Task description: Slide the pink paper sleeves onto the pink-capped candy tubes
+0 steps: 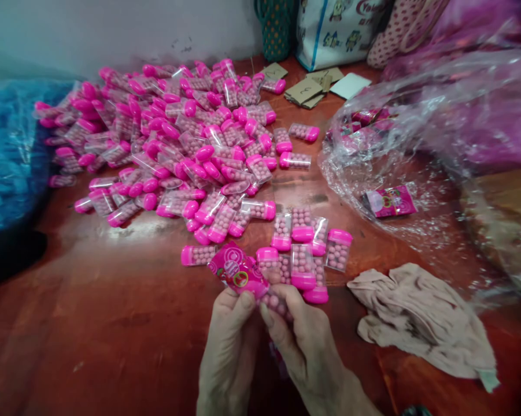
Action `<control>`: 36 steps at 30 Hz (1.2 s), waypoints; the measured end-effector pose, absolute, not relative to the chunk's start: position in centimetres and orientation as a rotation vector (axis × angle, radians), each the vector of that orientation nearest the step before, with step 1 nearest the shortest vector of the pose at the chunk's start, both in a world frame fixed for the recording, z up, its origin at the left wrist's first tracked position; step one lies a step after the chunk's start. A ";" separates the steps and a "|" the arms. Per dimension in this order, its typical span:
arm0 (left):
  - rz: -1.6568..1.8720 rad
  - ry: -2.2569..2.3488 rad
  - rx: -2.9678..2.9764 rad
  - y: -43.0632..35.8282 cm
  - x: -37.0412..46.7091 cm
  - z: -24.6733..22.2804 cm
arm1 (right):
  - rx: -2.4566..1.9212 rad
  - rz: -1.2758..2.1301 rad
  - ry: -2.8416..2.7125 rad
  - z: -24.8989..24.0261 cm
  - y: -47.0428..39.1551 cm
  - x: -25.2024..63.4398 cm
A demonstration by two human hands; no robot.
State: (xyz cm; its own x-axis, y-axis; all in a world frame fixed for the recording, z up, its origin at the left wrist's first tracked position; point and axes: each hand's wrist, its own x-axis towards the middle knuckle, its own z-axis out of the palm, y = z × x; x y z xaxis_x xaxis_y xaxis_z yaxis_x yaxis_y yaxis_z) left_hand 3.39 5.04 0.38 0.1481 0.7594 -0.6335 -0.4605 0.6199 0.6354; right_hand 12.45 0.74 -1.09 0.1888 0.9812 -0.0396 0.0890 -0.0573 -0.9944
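Note:
My left hand (pixel 232 329) pinches a pink printed wrapper (pixel 238 271) with swirls and a round yellow mark. My right hand (pixel 303 329) grips a small clear container of pink balls (pixel 275 301), whose upper end meets the wrapper's lower edge. I cannot tell how far the container is inside the wrapper. Just beyond my fingers lies a cluster of similar pink-capped containers (pixel 302 266). Another single container (pixel 199 255) lies to the left. Farther back, a large heap of the same containers (pixel 169 133) spreads over the reddish table (pixel 113 323).
A crumpled beige cloth (pixel 425 318) lies at right. Behind it, a clear plastic bag (pixel 429 231) holds pink printed wrappers (pixel 390 201). Cardboard pieces (pixel 306 91) and a white printed bag (pixel 340 34) are at the back. A blue plastic bag (pixel 17 156) stands at left.

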 end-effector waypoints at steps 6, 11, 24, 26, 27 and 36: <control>0.913 1.147 0.283 4.6 3.2 0.0 | -1.509 0.924 -1.204 -1.5 0.4 12.4; 0.976 1.193 0.401 4.7 3.4 0.4 | -1.496 0.998 -1.097 -0.7 0.6 12.8; 1.026 1.174 0.362 4.8 4.0 0.3 | -1.116 1.632 -0.431 -1.3 1.0 12.5; 0.989 1.116 0.389 5.1 3.8 0.2 | -1.018 1.717 -0.304 -1.3 1.2 12.4; 0.966 1.107 0.394 5.2 3.8 0.2 | -0.997 1.720 -0.279 -1.3 1.2 12.3; 1.043 1.307 0.376 4.2 4.7 0.5 | -1.265 1.488 -0.284 -0.7 0.9 11.6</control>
State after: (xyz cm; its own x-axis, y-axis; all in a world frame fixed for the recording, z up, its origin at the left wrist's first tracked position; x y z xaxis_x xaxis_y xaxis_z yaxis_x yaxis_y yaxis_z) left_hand 4.67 4.24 0.46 -0.0872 0.7937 -0.6021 -0.4110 0.5219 0.7475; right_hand 11.59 0.86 -0.73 0.1797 0.8220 -0.5403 -0.5655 -0.3631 -0.7405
